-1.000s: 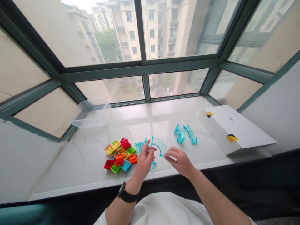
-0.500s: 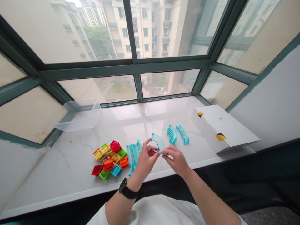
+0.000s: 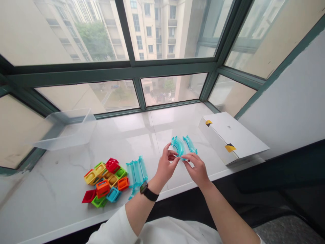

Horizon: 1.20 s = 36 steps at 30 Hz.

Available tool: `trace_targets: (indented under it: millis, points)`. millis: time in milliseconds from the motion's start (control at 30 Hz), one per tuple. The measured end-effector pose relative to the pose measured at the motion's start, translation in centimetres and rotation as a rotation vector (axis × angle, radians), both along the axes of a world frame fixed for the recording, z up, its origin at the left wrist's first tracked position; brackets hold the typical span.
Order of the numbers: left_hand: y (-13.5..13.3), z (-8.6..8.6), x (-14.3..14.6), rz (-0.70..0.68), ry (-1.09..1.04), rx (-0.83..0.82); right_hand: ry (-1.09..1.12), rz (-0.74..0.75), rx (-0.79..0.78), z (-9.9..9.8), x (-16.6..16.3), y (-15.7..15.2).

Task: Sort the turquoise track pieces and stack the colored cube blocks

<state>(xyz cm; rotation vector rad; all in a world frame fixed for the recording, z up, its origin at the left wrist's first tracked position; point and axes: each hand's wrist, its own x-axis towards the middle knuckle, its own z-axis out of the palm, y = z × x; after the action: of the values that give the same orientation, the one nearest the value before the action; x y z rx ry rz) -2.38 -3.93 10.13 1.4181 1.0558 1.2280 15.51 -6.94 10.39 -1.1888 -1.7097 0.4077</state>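
Both hands hold one curved, see-through teal track piece above the white marble sill. My left hand, with a black watch on its wrist, pinches the piece's left end. My right hand pinches its lower right end. Just behind the held piece, more curved teal pieces lie on the sill. Straight teal track pieces lie to the left of my left hand.
A heap of small coloured plastic blocks lies front left. A clear plastic tub stands at the back left by the window. A flat white box with yellow-black tape lies on the right.
Both hands have carried the curved piece to the right, up to the other curved pieces. The view has swung, so the blocks and tub sit further left.
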Motion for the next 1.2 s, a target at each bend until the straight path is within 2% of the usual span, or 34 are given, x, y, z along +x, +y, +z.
trace_targets:
  millis: [300,467,733,1200]
  points:
    - [2.5,-0.9,1.3,0.002,0.135,0.048,-0.053,-0.067,0.004,-0.7,1.6,2.6]
    - [3.7,-2.2,1.0,0.063,0.253,0.048,-0.072,-0.108,-0.028,-1.5,2.5,4.3]
    - [5.4,-4.2,1.2,0.061,0.377,0.078,-0.114,-0.091,-0.125,-3.3,2.4,5.6]
    - [6.3,-4.8,1.6,0.077,0.430,0.085,-0.113,-0.077,-0.138,-3.9,1.8,6.1]
